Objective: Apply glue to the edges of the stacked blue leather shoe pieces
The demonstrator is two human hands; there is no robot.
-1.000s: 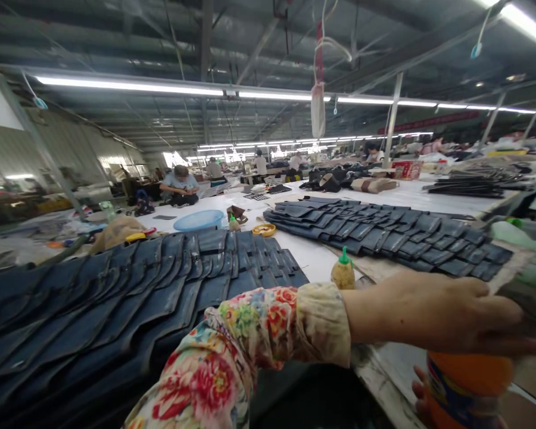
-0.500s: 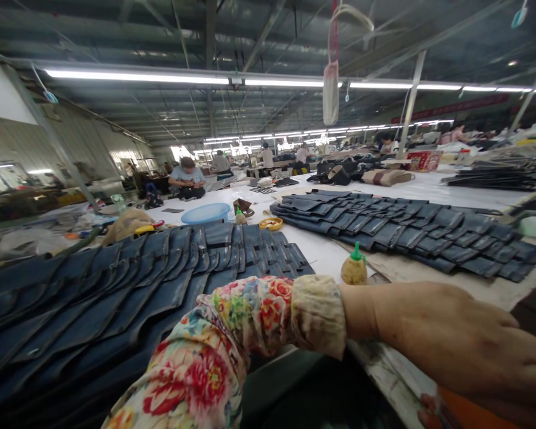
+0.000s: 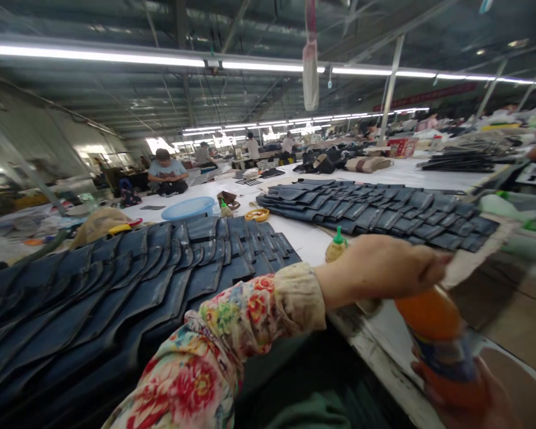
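Bottle (image 3: 446, 354) tilts low on my right, its long axis slanting from the top end, where my left hand (image 3: 395, 267) is curled closed around it, down rightward to the body, wrapped in the grip of my right hand (image 3: 494, 387).

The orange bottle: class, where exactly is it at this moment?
In the head view, the orange bottle is at the lower right, with the right hand around its lower part and the left hand at its top.
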